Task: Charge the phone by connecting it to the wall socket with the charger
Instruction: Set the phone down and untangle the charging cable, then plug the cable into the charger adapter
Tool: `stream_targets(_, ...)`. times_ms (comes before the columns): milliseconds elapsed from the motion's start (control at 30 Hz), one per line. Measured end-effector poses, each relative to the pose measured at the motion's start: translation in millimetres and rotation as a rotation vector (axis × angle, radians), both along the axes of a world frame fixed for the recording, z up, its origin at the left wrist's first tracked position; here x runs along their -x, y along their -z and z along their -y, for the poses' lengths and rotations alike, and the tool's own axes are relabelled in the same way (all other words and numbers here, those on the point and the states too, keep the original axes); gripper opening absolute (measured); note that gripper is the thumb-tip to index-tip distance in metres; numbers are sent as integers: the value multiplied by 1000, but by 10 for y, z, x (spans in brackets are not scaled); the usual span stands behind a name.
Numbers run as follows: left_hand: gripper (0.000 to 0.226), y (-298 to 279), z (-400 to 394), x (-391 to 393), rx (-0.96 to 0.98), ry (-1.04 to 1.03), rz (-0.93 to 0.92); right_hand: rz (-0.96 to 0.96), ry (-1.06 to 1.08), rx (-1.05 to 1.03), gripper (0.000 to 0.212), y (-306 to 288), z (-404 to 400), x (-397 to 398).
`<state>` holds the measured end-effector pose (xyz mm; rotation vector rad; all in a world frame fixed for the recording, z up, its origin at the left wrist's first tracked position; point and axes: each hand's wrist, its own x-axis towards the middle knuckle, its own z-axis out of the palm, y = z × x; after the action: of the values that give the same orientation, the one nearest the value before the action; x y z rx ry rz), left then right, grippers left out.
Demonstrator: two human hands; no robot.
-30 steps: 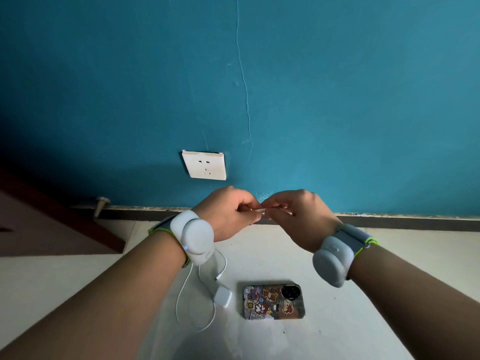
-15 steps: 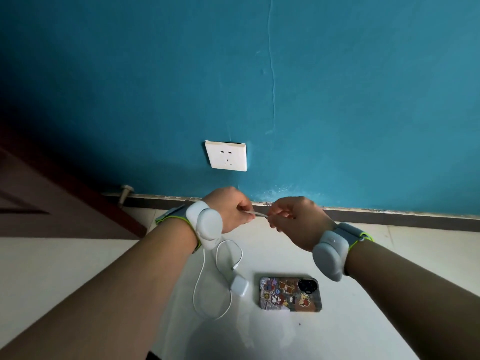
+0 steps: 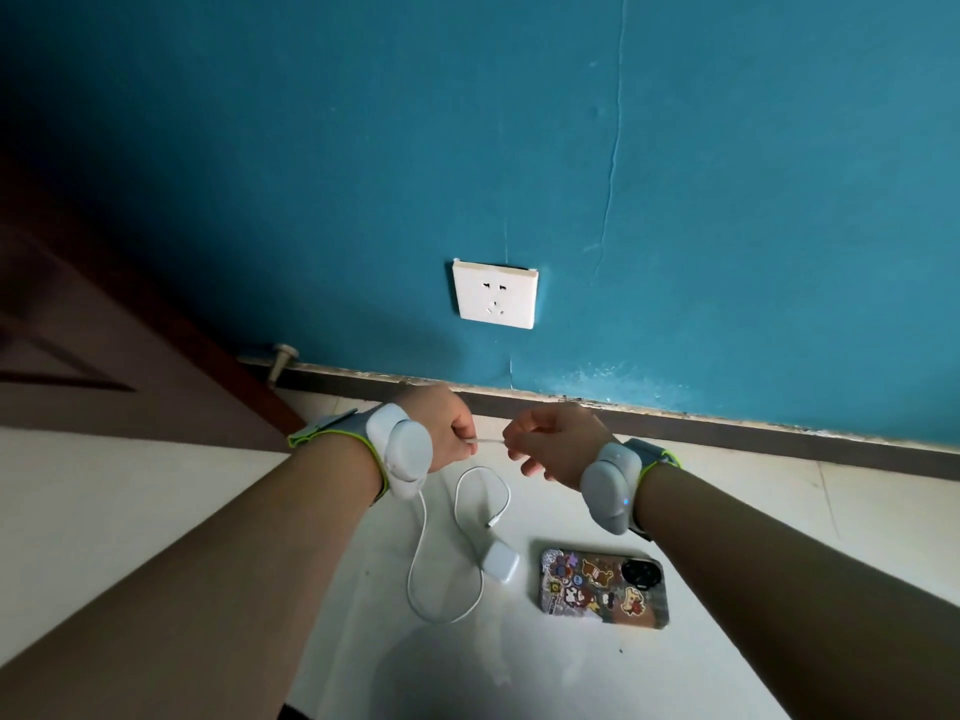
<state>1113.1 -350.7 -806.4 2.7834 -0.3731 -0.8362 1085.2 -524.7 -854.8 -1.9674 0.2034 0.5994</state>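
My left hand (image 3: 448, 427) and my right hand (image 3: 557, 443) each pinch one end of a thin white strip (image 3: 488, 440) stretched between them, low in front of the wall. I cannot tell whether the strip is part of the cable. The white cable (image 3: 415, 574) drops from under my left hand in loops to the white charger adapter (image 3: 501, 562) on the floor. Its free plug end (image 3: 493, 522) lies beside the adapter. The phone (image 3: 602, 587) lies back-up in a sticker-covered case to the right of the adapter. Above my hands, the white wall socket (image 3: 494, 295) is unoccupied.
A dark brown door (image 3: 104, 356) stands open on the left, with a door stopper (image 3: 280, 358) at the wall's foot. A dark skirting board (image 3: 727, 428) runs along the blue wall. The floor is pale tile (image 3: 779, 511).
My hands have drawn apart and sunk lower, so more of the white strip shows between them. My view has swung, shifting the socket and phone rightwards in frame.
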Motion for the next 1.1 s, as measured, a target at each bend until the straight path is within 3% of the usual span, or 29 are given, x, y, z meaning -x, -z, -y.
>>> stream_targets(300, 24, 477, -179, -11, -238, 19, -86, -138, 6, 34, 11, 534, -200, -14)
stream_targets(567, 22, 991, -538, -108, -304, -15, -131, -334, -61, 103, 13, 1097, -211, -105)
stream_targets(733, 28, 1206, -747, -92, -367, -80, -234, -122, -597, 470, 46, 1376, -177, -69)
stream_targets(833, 28, 1304, -810, -27, -336, -149, -237, -195, -778, 492, 60, 1439, -233, -77)
stream_targets(933, 30, 1411, -846, 19, -333, -200, -252, -317, -713, 494, 70, 1520, -286, -109)
stream_targets(1100, 34, 1442, -887, 84, -322, -263, -318, -216, -654, 580, 56, 1611, -320, -52)
